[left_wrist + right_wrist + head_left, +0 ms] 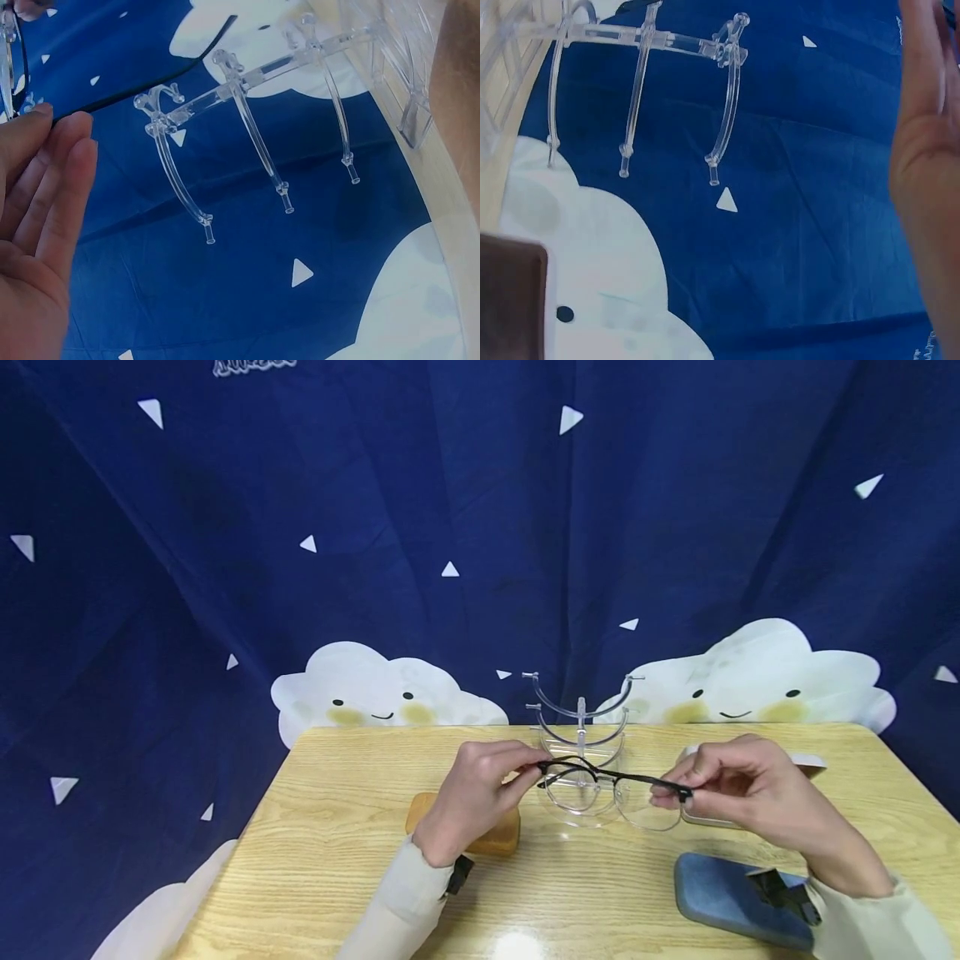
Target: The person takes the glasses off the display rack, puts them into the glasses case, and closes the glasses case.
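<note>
A pair of glasses (637,777) with a dark upper frame and thin lower rims is held up between both hands. My left hand (480,785) pinches it at its left end, thumb against fingers; in the left wrist view a dark temple arm (161,79) reaches away from the fingertips. At the other end my right hand (750,785) pinches the frame near the hinge. Behind the glasses stands a clear display stand (581,727) with several curved tiers; no glasses are seen on its upper tiers. The right wrist view shows only part of the right hand (930,142).
An orange-brown case (498,835) lies partly behind the left hand. Near the right forearm is a blue case (731,897), and a white case (810,764) with a dark interior lies behind the right hand. A blue curtain (450,485) hangs behind the wooden table (322,852).
</note>
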A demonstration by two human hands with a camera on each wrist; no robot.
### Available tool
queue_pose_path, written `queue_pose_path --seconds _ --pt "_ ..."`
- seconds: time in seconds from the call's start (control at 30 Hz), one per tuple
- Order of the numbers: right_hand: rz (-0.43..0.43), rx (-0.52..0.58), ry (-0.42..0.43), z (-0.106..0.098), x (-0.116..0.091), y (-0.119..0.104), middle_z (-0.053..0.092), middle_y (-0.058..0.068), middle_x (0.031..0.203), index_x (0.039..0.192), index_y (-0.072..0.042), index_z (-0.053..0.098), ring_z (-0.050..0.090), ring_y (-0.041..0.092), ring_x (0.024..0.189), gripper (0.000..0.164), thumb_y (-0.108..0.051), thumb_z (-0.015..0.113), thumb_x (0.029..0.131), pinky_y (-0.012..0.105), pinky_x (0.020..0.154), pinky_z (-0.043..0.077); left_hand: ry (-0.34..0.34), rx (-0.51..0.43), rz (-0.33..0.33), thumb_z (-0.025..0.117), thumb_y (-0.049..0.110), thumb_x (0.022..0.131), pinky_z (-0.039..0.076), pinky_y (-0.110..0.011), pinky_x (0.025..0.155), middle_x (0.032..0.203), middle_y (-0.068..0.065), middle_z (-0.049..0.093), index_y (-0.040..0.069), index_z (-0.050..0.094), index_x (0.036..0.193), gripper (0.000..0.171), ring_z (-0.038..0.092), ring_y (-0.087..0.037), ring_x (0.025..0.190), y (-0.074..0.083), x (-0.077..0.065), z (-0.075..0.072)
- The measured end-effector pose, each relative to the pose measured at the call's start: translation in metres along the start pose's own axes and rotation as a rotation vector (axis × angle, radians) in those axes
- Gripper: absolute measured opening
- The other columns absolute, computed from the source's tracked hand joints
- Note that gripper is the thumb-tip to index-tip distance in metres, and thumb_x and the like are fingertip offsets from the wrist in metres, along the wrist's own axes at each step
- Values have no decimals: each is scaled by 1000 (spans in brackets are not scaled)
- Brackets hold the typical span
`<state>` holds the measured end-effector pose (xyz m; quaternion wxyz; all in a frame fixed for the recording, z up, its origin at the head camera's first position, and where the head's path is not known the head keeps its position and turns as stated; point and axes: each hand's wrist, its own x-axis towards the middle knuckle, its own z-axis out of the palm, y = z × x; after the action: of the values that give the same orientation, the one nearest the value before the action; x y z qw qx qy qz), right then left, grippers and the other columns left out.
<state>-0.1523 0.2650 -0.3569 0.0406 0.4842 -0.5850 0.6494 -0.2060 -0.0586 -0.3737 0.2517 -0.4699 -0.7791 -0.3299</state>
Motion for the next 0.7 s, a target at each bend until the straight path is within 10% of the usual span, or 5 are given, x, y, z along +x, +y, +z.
queue_pose_path --seconds 0.23,0.7 --pt "-113 -333 190 5 1 -6 81 4 107 98 7 77 78 11 102 10 8 75 88 15 78 61 8 -12 -12 78 -1 89 58 -10 73 96 -7 82 4 81 103 15 79 -12 83 1 0 2" --pt "-113 -575 208 -1 -13 -6 81 -1 112 99 10 78 76 4 107 19 -8 76 93 11 83 59 16 -257 -51 75 -4 91 59 -10 75 95 -12 82 -1 81 100 11 80 -15 81 -1 -1 7"
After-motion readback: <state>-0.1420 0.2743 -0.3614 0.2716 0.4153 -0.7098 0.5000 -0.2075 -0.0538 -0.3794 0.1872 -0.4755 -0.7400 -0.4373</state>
